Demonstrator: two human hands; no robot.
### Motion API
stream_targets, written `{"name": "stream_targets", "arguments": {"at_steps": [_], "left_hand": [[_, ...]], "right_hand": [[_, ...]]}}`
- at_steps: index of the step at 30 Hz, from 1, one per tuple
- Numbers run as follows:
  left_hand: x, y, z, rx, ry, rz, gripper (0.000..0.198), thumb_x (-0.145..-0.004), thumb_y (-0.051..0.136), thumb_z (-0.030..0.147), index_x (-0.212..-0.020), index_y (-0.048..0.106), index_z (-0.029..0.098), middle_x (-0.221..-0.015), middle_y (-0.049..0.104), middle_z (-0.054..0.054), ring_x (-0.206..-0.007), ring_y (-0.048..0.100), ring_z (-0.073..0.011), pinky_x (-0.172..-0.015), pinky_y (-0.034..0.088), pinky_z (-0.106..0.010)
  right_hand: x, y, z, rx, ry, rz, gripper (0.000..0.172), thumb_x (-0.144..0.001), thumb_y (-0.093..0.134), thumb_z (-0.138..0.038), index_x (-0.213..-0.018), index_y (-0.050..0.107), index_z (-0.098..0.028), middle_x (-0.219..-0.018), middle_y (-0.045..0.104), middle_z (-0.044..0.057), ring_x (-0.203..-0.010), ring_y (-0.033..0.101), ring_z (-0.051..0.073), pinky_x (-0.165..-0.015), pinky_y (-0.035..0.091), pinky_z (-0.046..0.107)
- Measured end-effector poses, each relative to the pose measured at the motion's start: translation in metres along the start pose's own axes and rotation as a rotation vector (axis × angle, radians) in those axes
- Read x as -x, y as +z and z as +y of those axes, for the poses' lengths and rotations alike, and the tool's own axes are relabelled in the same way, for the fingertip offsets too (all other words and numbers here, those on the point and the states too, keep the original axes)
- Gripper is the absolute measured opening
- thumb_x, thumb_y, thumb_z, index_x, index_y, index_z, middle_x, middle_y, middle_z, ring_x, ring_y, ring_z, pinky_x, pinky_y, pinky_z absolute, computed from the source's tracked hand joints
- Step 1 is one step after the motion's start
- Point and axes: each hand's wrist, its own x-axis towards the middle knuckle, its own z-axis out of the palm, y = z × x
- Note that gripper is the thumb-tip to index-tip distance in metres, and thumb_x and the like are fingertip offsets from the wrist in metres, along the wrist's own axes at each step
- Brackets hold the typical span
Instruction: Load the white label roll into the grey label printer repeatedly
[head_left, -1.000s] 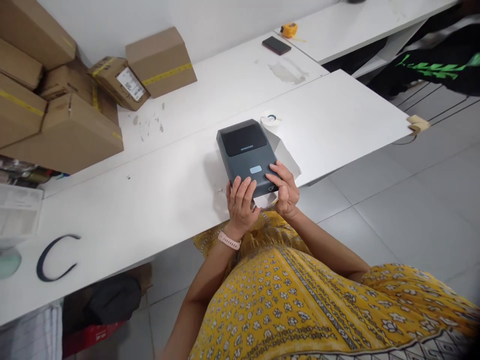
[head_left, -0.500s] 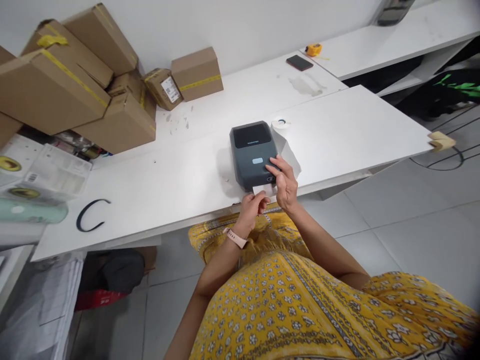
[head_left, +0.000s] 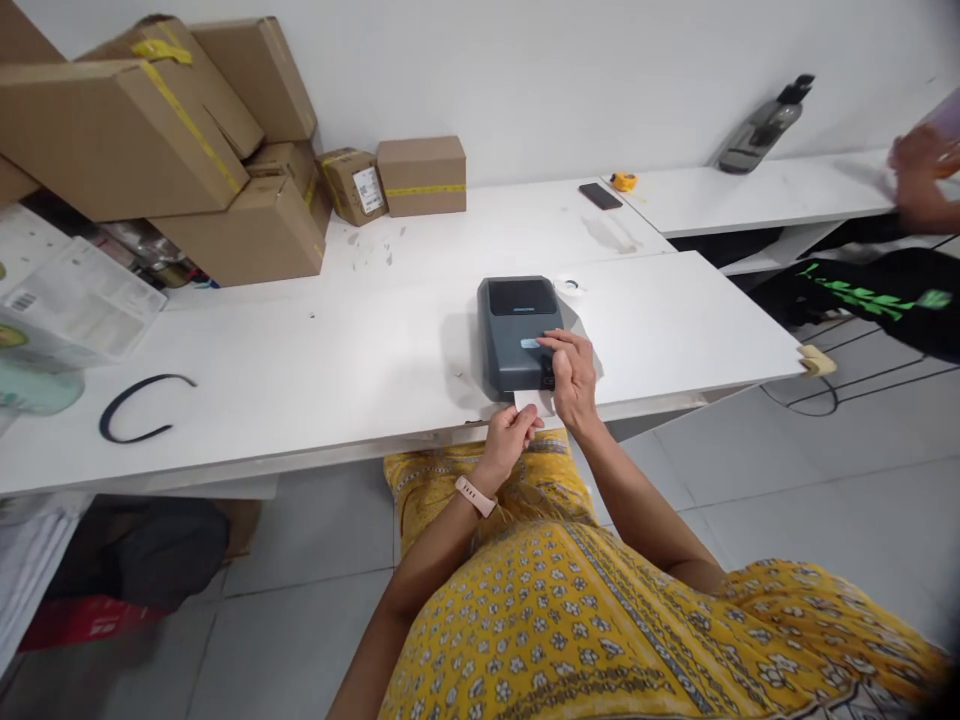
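A dark grey label printer [head_left: 514, 355] sits near the front edge of the white table. A short white label strip [head_left: 531, 399] sticks out of the slot in its front. My left hand [head_left: 510, 435], with a pink band at the wrist, pinches the end of this strip between thumb and fingers. Over the printer's front right corner lies my right hand [head_left: 574, 375]. Its fingers reach across the top, the index fingertip at the light blue button [head_left: 530, 343]. Behind the printer is a white label roll [head_left: 570, 286], with backing paper running along the printer's right side.
Cardboard boxes [head_left: 247, 225] are stacked at the back left. A phone [head_left: 600, 196], a yellow tape measure [head_left: 624, 181] and a spray bottle [head_left: 761, 130] stand or lie at the back right. A black headband [head_left: 112, 415] lies at left. Another person's hand [head_left: 919, 165] shows at far right.
The view has swung right and up, bringing the bottle and another person's hand into sight. My right fingers have shifted toward the button. The left hand keeps its pinch at the strip.
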Motion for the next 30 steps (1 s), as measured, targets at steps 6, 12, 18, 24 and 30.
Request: {"name": "stream_targets", "arguments": {"at_steps": [6,12,18,24,30], "left_hand": [[-0.014,-0.015,-0.015,-0.070,0.021,-0.083,0.053,-0.080,0.066,0.066,-0.069,0.069,0.015,-0.055,0.055,0.002,-0.049,0.042,-0.0075,-0.051,0.031,-0.024],[-0.028,-0.029,-0.013,-0.144,0.036,-0.163,0.054,-0.082,0.065,0.066,-0.073,0.073,0.013,-0.060,0.059,0.001,-0.054,0.046,-0.0093,-0.053,0.034,-0.024],[-0.034,-0.035,-0.005,-0.203,-0.013,-0.235,0.058,-0.081,0.065,0.069,-0.077,0.077,0.013,-0.062,0.062,-0.001,-0.053,0.046,-0.0092,-0.055,0.035,-0.025],[-0.035,-0.039,-0.004,-0.264,-0.037,-0.251,0.061,-0.081,0.063,0.071,-0.081,0.078,0.012,-0.061,0.061,-0.001,-0.052,0.044,-0.0085,-0.054,0.035,-0.025],[-0.035,-0.039,-0.005,-0.269,-0.023,-0.248,0.062,-0.080,0.065,0.072,-0.082,0.078,0.012,-0.063,0.063,-0.002,-0.054,0.049,-0.0091,-0.055,0.040,-0.024]], "right_hand": [[0.002,0.004,0.006,0.035,-0.044,-0.122,0.047,-0.108,0.028,-0.040,-0.126,0.070,-0.031,-0.134,0.065,0.006,-0.133,0.053,0.026,-0.113,0.042,0.052],[0.004,0.007,0.006,0.064,-0.027,-0.076,0.045,-0.107,0.030,-0.037,-0.122,0.073,-0.030,-0.132,0.066,0.006,-0.130,0.056,0.026,-0.111,0.045,0.052],[0.002,0.009,0.005,0.093,-0.033,-0.063,0.041,-0.106,0.035,-0.029,-0.120,0.074,-0.029,-0.132,0.067,0.006,-0.127,0.058,0.026,-0.108,0.046,0.052],[0.000,0.010,0.001,0.092,-0.026,-0.035,0.039,-0.105,0.037,-0.027,-0.119,0.074,-0.030,-0.130,0.068,0.007,-0.127,0.058,0.028,-0.106,0.047,0.053],[0.001,0.011,0.000,0.066,-0.013,-0.020,0.039,-0.105,0.037,-0.027,-0.119,0.073,-0.030,-0.130,0.068,0.006,-0.128,0.057,0.028,-0.108,0.046,0.053]]}}
